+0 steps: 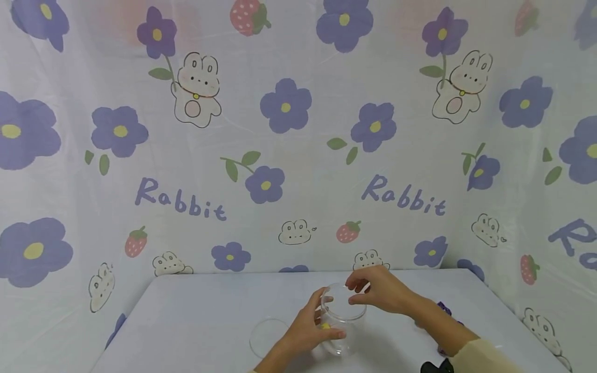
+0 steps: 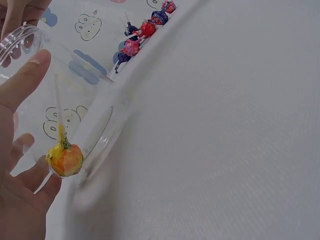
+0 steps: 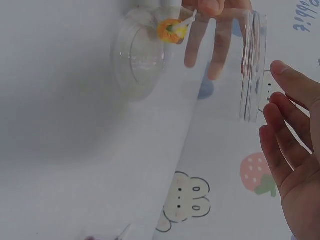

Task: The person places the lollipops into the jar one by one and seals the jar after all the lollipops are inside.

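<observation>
My left hand (image 1: 305, 329) grips a clear plastic jar (image 1: 353, 331) around its side, with the thumb across the near wall. The jar has no lid on it and tilts slightly above the white table. Inside, near the bottom, is one lollipop (image 2: 66, 159) in a yellow-orange wrapper, its white stick pointing towards the mouth. Just over the jar's rim (image 3: 252, 65) is my right hand (image 1: 382, 291), its fingers loosely bent with nothing between them. In the right wrist view, those fingertips (image 3: 280, 67) are right beside the rim.
A clear round lid (image 1: 251, 340) lies on the table left of the jar. Several wrapped lollipops (image 2: 147, 28), red, pink and dark purple, lie to the right, partly hidden by my right forearm in the head view. A patterned curtain (image 1: 298, 155) hangs behind the table.
</observation>
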The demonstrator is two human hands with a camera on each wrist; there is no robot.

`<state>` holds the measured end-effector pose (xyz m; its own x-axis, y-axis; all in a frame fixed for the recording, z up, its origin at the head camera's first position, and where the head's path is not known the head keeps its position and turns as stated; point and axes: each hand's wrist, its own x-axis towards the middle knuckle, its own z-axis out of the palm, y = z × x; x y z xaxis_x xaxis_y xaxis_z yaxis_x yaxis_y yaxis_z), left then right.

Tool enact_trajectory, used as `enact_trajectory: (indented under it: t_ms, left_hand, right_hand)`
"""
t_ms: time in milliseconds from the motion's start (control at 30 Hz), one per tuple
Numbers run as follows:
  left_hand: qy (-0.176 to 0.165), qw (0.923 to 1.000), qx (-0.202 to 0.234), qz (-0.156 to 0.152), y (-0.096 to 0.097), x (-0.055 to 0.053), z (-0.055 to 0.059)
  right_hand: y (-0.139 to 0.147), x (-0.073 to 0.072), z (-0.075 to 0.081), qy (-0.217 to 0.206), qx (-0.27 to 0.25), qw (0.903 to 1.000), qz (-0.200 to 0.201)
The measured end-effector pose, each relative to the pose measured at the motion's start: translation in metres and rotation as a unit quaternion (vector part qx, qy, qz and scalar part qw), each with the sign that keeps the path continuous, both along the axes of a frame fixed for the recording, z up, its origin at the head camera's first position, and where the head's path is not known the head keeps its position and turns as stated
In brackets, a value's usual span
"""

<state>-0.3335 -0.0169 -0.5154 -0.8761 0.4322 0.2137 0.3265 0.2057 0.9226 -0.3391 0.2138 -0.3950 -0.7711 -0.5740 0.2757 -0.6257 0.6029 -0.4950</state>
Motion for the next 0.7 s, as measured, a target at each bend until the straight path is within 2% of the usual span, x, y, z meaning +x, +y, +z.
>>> enact_trajectory:
  t_ms: [200,367,600,700]
  left_hand:
    - [0.0,1.0,-0.005,0.004,0.001,-0.001,-0.001]
    - [-0.001,1.0,-0.006,0.007,0.002,0.0,0.0]
    - [-0.01,0.9998,-0.008,0.012,0.003,0.0,0.001]
    - [-0.014,0.9998,-0.006,0.013,0.0,0.0,0.001]
  right_hand:
    - [0.015,0.005,0.002,-0.004,-0.004,0.9999,-0.014]
    - [0.027,0.009,0.001,-0.023,-0.006,0.999,-0.036]
    - [0.051,0.013,-0.005,-0.031,-0.012,0.9982,-0.049]
    - [0.06,0.015,-0.009,-0.05,-0.013,0.997,-0.057]
